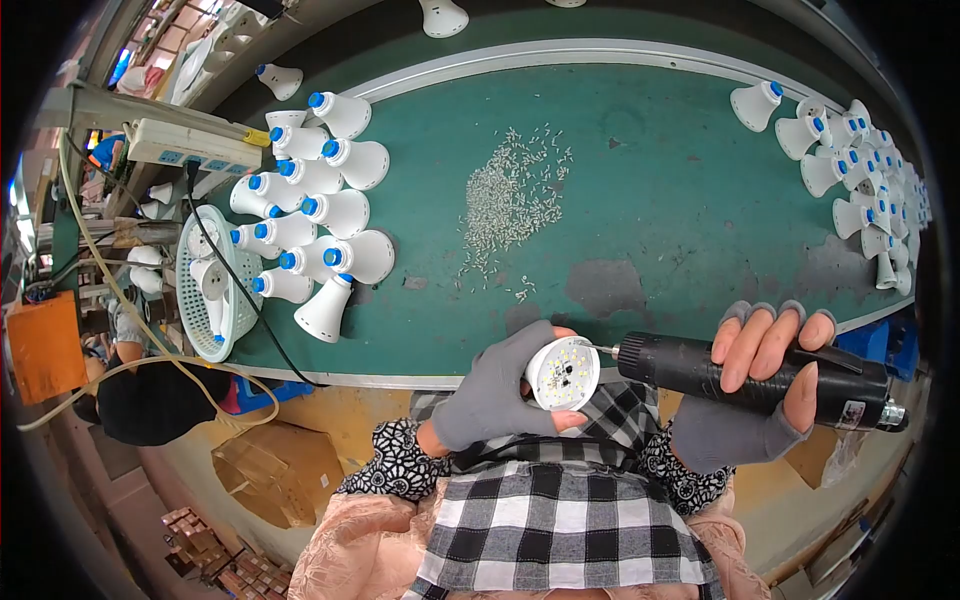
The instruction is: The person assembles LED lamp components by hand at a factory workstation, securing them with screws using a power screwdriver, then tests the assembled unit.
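Note:
My left hand [500, 390], in a grey fingerless glove, holds a white lamp housing [563, 374] whose open face shows a round board with small yellow LEDs. A black electric screwdriver [690, 368] lies across my right hand [755, 380], with the fingers wrapped round its body. Its thin bit points left and reaches the upper rim of the lamp; whether a screw sits at the tip cannot be made out. Beyond the hands, a pile of small silvery screws [505, 200] is spread over the green table [430, 130].
Several white lamp housings with blue caps stand at the left [335, 213] and right [825, 172] of the table. A pale basket [240, 318] holding lamp parts, a power strip [190, 146] and a black cable [250, 300] are at the left. A metal edge strip [400, 381] borders the table.

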`<state>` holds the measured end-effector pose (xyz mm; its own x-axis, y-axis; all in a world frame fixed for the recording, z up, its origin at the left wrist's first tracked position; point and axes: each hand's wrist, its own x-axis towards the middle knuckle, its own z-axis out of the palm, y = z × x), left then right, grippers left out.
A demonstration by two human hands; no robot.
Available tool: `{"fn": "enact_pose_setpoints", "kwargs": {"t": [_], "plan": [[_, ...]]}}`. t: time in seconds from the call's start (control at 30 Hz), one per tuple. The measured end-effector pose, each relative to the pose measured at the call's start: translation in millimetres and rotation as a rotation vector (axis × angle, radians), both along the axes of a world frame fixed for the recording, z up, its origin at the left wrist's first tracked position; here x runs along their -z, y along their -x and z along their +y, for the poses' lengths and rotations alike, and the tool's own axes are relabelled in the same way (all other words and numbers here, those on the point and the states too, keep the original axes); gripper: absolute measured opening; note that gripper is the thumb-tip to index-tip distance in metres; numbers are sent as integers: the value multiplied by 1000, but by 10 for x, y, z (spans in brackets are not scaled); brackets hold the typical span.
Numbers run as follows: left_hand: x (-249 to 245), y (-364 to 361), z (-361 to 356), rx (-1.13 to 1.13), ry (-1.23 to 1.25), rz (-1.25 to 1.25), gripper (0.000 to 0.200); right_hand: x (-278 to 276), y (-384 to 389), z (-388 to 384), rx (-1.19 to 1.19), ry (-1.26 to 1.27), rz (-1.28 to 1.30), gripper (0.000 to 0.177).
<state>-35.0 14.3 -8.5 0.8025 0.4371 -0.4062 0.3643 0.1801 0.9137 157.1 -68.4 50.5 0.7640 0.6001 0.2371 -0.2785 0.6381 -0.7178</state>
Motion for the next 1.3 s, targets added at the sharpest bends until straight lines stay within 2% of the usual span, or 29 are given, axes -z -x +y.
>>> {"fn": "enact_pose_setpoints", "kwargs": {"t": [0.5,1.3], "plan": [[-30,-33,-1,17,-138,6,70,-14,-3,13,-17,4,-7,22],[-28,-61,-22,12,-139,9,71,-56,-3,7,-14,45,-14,24]]}}
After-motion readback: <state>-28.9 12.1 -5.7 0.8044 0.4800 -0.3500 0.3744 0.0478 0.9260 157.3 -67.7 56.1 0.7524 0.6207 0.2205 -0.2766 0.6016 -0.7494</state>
